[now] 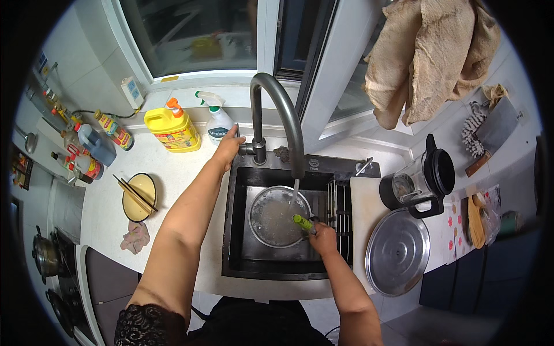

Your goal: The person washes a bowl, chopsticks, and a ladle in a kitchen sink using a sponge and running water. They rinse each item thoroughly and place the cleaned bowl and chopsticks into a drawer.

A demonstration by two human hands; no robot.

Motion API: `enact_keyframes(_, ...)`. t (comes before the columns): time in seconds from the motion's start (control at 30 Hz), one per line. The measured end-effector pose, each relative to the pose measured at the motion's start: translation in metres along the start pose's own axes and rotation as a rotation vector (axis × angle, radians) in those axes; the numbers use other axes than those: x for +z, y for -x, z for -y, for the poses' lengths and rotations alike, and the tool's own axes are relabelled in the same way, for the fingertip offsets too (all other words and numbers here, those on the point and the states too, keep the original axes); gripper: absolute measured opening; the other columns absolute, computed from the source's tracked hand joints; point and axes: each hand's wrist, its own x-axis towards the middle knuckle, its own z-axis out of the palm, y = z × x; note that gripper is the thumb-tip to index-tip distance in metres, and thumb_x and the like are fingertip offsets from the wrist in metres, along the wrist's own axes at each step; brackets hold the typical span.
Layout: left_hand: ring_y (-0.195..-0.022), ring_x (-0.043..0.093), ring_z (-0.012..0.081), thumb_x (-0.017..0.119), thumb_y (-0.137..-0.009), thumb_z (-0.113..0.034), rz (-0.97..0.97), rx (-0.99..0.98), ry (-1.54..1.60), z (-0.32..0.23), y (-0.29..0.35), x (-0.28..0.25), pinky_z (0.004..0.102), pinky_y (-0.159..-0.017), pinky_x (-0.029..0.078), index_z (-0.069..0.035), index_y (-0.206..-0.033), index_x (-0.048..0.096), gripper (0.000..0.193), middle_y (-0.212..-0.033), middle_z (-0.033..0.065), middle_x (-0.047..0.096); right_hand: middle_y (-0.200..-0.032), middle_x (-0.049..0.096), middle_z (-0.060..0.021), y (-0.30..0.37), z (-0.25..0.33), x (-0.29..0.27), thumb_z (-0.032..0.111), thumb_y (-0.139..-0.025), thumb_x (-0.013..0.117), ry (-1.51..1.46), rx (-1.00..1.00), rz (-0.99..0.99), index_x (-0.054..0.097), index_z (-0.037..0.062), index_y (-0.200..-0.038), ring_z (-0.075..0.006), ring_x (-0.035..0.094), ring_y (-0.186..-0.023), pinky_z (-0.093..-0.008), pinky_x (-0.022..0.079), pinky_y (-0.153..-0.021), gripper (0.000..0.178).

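Note:
My left hand [228,146] reaches to the tap's side lever [247,148], its fingers closed around the end. Water runs from the dark, arched tap [295,132] into a round metal pot [252,222] standing in the black sink [229,254]. Cloudy, rippling water [276,219] lies inside the pot. At the pot's right side, my right hand [324,239] is closed on a short bright-green handle [303,223]. Whether this handle belongs to the pot or to a separate tool cannot be made out.
Left of the sink are a yellow jug [173,135], a spray bottle [218,122], a bowl [131,212] with chopsticks [136,197] and a pink rag [136,237]. On the right stand a blender jug [404,187] and a round metal lid [398,252]. A cloth [433,57] hangs above.

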Motion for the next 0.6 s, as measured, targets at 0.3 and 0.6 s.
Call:
enact_keyframes(0.3, -0.121, 0.042, 0.0244, 0.055, -0.088, -0.029, -0.051, 0.010, -0.183, 0.011, 0.041, -0.002, 0.0306, -0.099, 0.032, -0.004, -0.138, 0.032, 0.061, -0.134, 0.0174, 0.043, -0.083, 0.062, -0.0136, 0.001, 0.011, -0.003, 0.007, -0.062, 0.067, 0.005, -0.074, -0.006, 0.064, 0.0039, -0.088, -0.0349, 0.061, -0.072, -0.0419, 0.050, -0.066, 0.027)
enact_keyframes(0.6, -0.082, 0.055, 0.0112, 0.036, -0.089, -0.060, 0.443, -0.444, -0.190, -0.013, 0.190, -0.004, 0.0262, -0.072, 0.043, -0.007, -0.102, 0.064, 0.061, -0.088, 0.0033, 0.064, -0.079, 0.062, -0.0112, -0.006, 0.045, -0.010, 0.006, -0.064, 0.062, 0.267, -0.311, 0.087, 0.061, 0.0056, -0.081, -0.0293, 0.062, -0.077, -0.0389, 0.051, -0.066, 0.017)
